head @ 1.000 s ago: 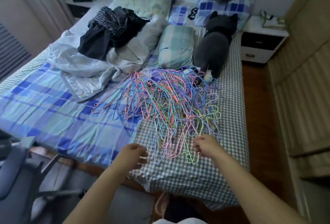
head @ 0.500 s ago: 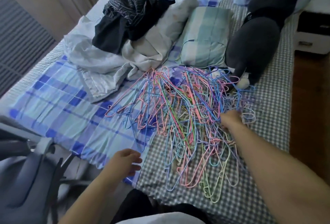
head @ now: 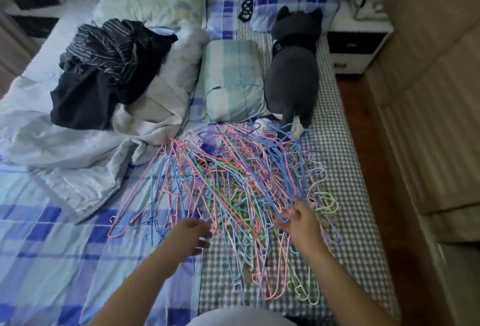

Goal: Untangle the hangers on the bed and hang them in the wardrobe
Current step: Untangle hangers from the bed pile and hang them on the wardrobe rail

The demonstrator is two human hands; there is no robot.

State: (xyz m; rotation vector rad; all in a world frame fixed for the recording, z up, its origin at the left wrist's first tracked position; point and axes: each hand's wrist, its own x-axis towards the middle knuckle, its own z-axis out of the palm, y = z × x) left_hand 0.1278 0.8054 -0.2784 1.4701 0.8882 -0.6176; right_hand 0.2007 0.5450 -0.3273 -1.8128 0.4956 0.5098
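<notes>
Hangers (head: 233, 185) lie in one big tangled heap on the bed (head: 345, 196), in pink, blue, green, yellow and purple. The heap sits in the middle of the bed and reaches down to the near edge. The right hand (head: 298, 219) is at the right side of the heap, and its fingers (head: 283, 215) curl round a blue hanger (head: 285, 190) that sticks up out of the pile. The left hand (head: 192, 237) is at the near left edge of the heap, fingers loose and a little bent, holding nothing. A grey plush cat (head: 291, 76) lies at the far side of the heap, touching it. A checked pillow (head: 233, 81) is just left of the cat. Dark striped clothes (head: 109, 66) sit on a white blanket (head: 52, 138) at the far left.
</notes>
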